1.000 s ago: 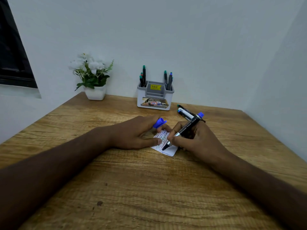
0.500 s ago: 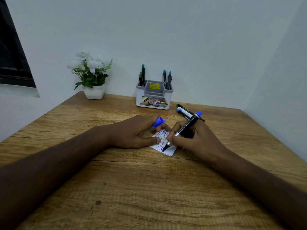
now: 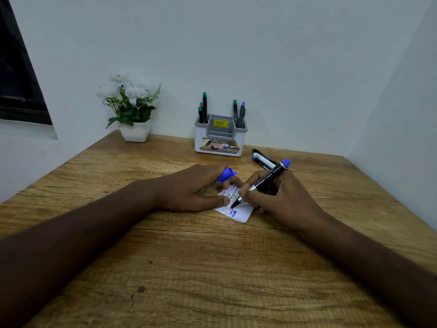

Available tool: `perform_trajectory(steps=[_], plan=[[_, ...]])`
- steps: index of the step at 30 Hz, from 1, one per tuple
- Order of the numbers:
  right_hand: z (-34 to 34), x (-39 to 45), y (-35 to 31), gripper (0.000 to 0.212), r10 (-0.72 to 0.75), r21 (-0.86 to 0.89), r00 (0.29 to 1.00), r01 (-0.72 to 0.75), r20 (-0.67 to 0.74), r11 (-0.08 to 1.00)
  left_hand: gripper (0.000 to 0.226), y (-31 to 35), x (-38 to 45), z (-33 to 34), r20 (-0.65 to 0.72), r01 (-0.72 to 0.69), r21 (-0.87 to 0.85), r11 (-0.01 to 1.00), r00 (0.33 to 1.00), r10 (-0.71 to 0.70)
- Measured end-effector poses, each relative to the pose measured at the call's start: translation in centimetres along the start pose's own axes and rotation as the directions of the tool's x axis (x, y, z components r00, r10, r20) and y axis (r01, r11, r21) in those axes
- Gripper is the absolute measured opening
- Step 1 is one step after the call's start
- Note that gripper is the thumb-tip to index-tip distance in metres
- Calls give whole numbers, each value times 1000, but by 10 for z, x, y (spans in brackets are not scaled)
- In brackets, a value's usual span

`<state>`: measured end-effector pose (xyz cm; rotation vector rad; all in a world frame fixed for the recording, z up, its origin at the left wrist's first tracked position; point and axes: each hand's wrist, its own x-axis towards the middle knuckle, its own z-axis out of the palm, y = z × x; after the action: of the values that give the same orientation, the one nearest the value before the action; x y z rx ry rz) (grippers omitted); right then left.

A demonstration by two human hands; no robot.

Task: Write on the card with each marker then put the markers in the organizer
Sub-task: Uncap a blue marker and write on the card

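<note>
Your right hand [image 3: 281,197] grips slim black blue-capped marker [image 3: 264,183] mid-barrel, light & rigid; left hand [image 3: 194,188] pins flimsy white paper card [image 3: 241,210], pinching blue plastic cap [image 3: 226,174].

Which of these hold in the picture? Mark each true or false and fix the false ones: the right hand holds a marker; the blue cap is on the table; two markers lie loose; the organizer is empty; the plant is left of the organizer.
1. The right hand holds the blue marker. True.
2. The blue cap lies on the table. False: the left hand holds it.
3. Two loose markers lie on the table. True.
4. The organizer is empty. False: markers stand in it.
5. The plant is left of the organizer. True.
</note>
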<state>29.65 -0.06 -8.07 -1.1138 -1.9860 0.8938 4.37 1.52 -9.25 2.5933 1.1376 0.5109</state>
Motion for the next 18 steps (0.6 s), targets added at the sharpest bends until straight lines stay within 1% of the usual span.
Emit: perform_trajectory(steps=[5,9,12,15,18], plan=[[-3,1,0,8,18,22,1000,-19,12,1000,23,2,-1,0,-21,-10,1,1000,1000,10],[-3,1,0,8,34,37,999,-34,13,999,23,1,0,0,-15,-15,13,1000,1000,16],[-4,2,0,8,38,40,999,-39,11,998,29,0,1,0,1,2,10,1000,1000,-2],[-4,3,1,8,46,48,999,-46,3,998,26,0,1,0,-6,2,16,1000,1000,-2],[-5,2,1,10,22,23,1000,-22,-11,999,24,0,1,0,-10,-2,6,1000,1000,2]])
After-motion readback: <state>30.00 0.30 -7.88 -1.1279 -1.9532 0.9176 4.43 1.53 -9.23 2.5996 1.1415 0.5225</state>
